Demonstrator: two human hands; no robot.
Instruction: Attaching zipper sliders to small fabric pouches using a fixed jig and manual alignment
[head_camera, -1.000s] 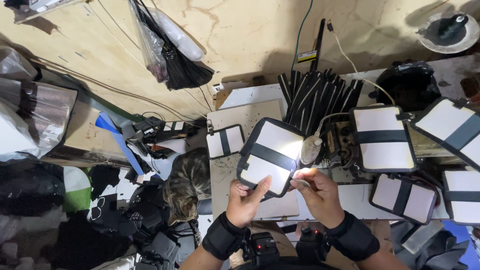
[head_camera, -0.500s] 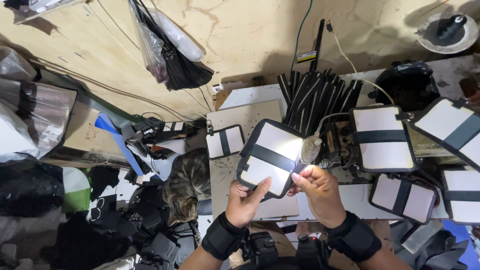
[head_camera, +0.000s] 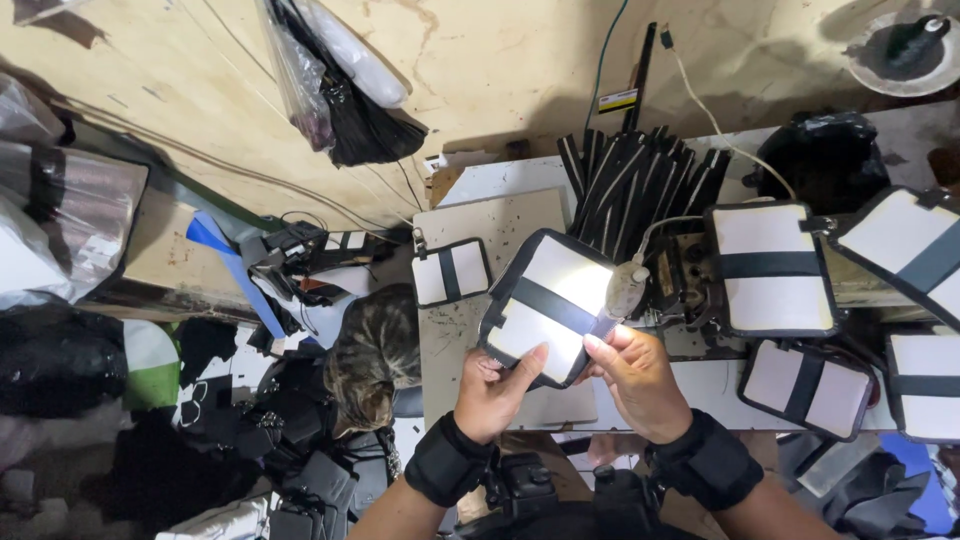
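Messy workshop stuff is filling the frame around a pale worktable (head_camera: 480, 230). At lower left of middle, a striped cat (head_camera: 372, 362) is lying beside the table. Just right of it, the left hand (head_camera: 492, 392) is pinching the bottom edge of a white panel with a black stripe (head_camera: 548, 305) in the middle of the frame. The right hand (head_camera: 635, 378) is gripping its right edge with closed fingers. More white panels (head_camera: 770, 268) are lying at the right.
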